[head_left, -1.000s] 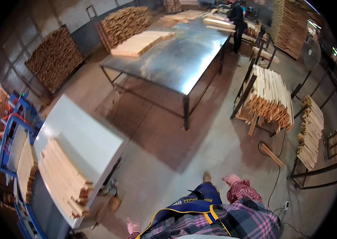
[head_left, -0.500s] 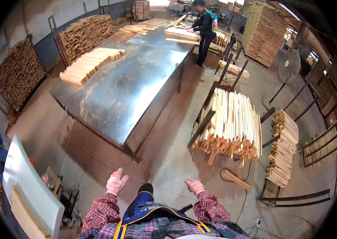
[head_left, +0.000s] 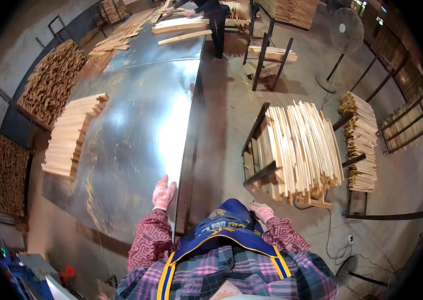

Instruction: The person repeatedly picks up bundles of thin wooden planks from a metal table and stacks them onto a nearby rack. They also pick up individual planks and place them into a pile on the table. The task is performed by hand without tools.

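My left hand (head_left: pixel 164 192), in a pinkish-white knit glove, is over or against the near right edge of a large shiny metal-topped table (head_left: pixel 131 130). Its fingers are stretched out and nothing is in them. My right hand (head_left: pixel 261 212), gloved the same way, hangs at the right side of my blue apron (head_left: pixel 226 222). Its fingers are loosely bent and partly apart, and I see nothing held. On the table's left side lies a row of pale wooden strips (head_left: pixel 74 137), side by side, out of reach of both hands.
Right of the walkway, a dark metal rack holds a stack of wooden strips (head_left: pixel 304 150). Another wood stack (head_left: pixel 359 142) and a standing fan (head_left: pixel 346 30) are farther right. A co-worker (head_left: pixel 212 20) handles boards (head_left: pixel 180 25) at the far end. A cable (head_left: pixel 329 235) crosses the floor.
I have walked forward and turned, so the table now reaches my left side. My left hand has come to its edge; my right hand has drawn in beside the apron.
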### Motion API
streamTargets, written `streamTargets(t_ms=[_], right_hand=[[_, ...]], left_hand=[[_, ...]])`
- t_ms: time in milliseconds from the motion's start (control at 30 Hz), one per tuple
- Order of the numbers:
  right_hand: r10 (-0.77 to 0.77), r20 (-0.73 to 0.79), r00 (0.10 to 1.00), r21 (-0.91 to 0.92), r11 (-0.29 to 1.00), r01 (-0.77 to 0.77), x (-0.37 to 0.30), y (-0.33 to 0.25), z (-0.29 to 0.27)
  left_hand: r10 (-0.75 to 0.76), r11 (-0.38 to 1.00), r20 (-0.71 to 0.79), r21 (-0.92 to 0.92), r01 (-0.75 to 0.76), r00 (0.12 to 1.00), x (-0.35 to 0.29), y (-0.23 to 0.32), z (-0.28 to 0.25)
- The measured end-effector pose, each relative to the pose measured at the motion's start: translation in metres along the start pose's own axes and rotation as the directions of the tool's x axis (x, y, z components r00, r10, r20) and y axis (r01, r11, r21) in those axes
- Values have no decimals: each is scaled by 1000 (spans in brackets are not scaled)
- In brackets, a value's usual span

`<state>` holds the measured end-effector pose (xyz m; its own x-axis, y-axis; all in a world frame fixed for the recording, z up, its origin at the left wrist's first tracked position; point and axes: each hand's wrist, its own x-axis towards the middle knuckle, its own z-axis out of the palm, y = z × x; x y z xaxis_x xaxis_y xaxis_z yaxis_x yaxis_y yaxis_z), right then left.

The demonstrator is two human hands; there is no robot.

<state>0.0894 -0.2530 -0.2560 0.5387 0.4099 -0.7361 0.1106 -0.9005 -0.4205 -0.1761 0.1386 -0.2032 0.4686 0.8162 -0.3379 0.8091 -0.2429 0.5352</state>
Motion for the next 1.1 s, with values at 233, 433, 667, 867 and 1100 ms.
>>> streamTargets(t_ms=[233,433,667,867,1100], right_hand=[[-262,305,916,-211,919,333,49,-157,-79],[-354,-2,935,196,917,347,129,-262,-158],[-347,-249,904,263,874,408,201,-231,-201],[-239,-313,919,410,839,358,237,-238,-242],[-298,-188,936,-56,955,292,291,-323,-364]], left_hand=[[-74,997,-28,-21,73,997,100,37,8],[103,839,103,525,-142,989,163,-69,2],[-261,932,-121,228,283,958,271,-21,22],[-120,986,-390,-152,65,913,449,150,2],[276,910,220,-374,-181,935,512,360,25]])
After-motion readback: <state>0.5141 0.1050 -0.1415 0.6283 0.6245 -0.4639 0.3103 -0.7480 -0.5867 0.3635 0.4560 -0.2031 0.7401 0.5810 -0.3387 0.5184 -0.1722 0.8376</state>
